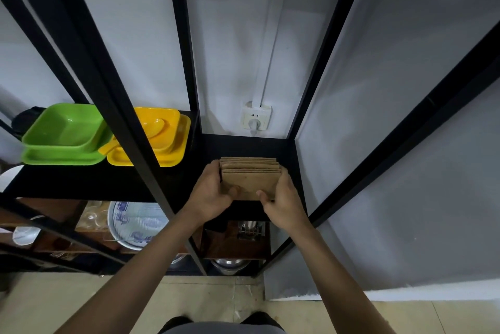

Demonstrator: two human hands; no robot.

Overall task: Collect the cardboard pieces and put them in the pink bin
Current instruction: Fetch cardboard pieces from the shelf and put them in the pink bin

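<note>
A stack of brown cardboard pieces [250, 175] lies on the black shelf [243, 144] of a metal rack, below a wall socket. My left hand [213, 195] grips the stack's left side with the thumb on the top piece. On the right side my right hand [282, 201] holds the same stack, its thumb pressing the front edge. Both hands close around the cardboard. No pink bin shows in this view.
Green square dishes [63, 136] and yellow dishes [162, 138] sit on the shelf to the left. Black rack posts [113, 95] rise around the hands. A blue-and-white plate [135, 222] and metal pots [230, 263] lie on lower shelves. A wall socket [255, 118] is behind.
</note>
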